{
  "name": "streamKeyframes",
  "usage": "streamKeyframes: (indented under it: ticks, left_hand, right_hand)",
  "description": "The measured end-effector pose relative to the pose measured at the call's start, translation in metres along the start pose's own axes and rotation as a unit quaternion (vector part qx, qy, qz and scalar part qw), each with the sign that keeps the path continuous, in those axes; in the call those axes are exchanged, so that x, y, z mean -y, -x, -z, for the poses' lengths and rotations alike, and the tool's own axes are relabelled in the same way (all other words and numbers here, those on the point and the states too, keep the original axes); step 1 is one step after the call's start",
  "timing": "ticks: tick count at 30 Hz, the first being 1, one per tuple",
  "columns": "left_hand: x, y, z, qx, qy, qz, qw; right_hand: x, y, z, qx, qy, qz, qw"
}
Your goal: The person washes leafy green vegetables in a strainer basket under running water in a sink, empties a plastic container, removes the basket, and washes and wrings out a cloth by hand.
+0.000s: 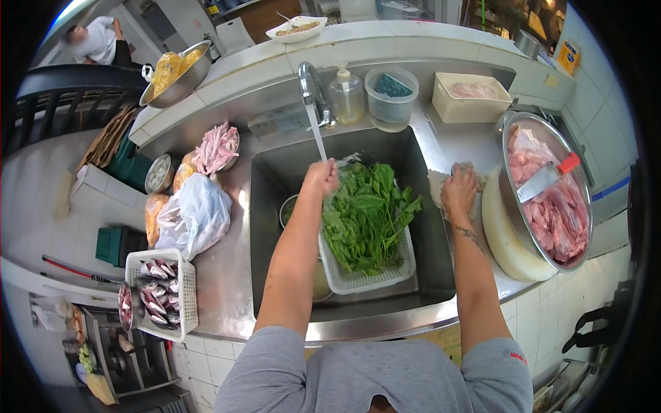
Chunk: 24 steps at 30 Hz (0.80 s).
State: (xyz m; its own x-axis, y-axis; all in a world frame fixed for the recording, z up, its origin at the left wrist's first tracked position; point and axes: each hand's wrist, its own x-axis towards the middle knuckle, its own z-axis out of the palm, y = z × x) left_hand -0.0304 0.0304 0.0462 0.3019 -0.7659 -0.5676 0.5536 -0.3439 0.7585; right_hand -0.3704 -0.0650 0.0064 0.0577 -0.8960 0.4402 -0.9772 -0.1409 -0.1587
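Note:
My left hand (321,176) is closed in the water stream under the faucet (314,93); whatever its fingers hold, if anything, is hidden. Just right of it, leafy greens (368,213) fill a white perforated basket (370,281) inside the sink (435,261). On the steel counter to the right of the sink, my right hand (459,191) grips a pale, wet-looking cloth (438,184), its fingers curled over it. Below my left forearm, a round container partly shows in the sink.
A steel bowl of raw meat (551,206) with a cleaver (540,182) stands at right. To the left are plastic bags (196,213), a bowl of chicken feet (217,146) and a fish basket (189,296). A soap bottle (346,96) and plastic tub (391,113) stand behind the sink.

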Motion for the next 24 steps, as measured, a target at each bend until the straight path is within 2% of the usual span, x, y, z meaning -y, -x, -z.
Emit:
streamKeyframes:
  ticks: [4, 7, 13, 16, 19, 24]
  left_hand:
    - [-0.004, 0.01, -0.009, -0.059, -0.085, -0.005, 0.995]
    - [-0.004, -0.001, -0.002, -0.055, -0.105, -0.024, 0.993]
    - [-0.008, -0.004, 0.007, -0.019, 0.066, 0.041, 0.997]
    - [-0.003, -0.011, 0.015, 0.005, 0.072, 0.016, 0.997]
    - [-0.006, 0.004, 0.001, -0.024, -0.029, -0.014, 0.999]
    - [-0.003, 0.009, -0.008, 0.011, -0.118, -0.032, 0.992]
  right_hand:
    - [0.0, 0.0, -0.001, -0.004, -0.004, -0.001, 1.0]
    - [0.0, 0.001, 0.002, -0.006, -0.014, 0.0, 1.0]
    - [-0.003, -0.002, -0.007, -0.025, -0.012, -0.004, 1.0]
    - [-0.001, -0.002, -0.003, -0.021, -0.017, -0.004, 1.0]
    - [-0.002, -0.003, -0.004, -0.03, -0.021, -0.002, 0.999]
    - [-0.004, -0.004, -0.003, -0.032, -0.027, 0.005, 0.999]
